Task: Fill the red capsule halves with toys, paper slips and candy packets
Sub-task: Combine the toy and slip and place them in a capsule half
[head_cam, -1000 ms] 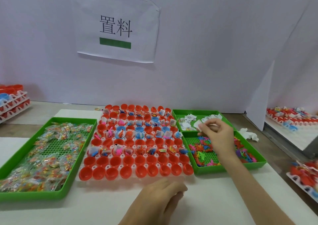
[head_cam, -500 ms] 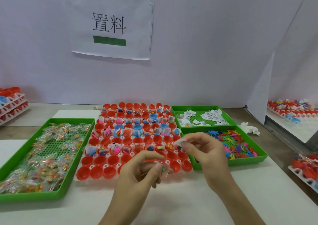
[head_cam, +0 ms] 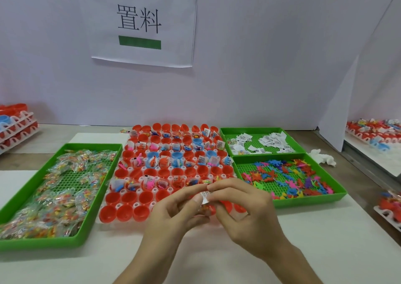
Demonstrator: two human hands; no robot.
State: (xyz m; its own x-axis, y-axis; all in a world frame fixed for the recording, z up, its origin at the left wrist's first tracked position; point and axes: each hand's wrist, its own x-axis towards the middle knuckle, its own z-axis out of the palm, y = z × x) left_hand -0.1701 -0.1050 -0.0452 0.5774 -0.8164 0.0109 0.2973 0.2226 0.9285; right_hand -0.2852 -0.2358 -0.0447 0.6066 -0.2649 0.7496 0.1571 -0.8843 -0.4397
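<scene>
Pinching paper slip (head_cam: 205, 197) upright between left hand (head_cam: 173, 215) and right hand (head_cam: 246, 210).

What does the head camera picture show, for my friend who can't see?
The left hand and right hand pinch one paper slip together above a rack of red capsule halves, many already filled. A green candy tray lies left of the rack; a slip tray and a toy tray lie right.
</scene>
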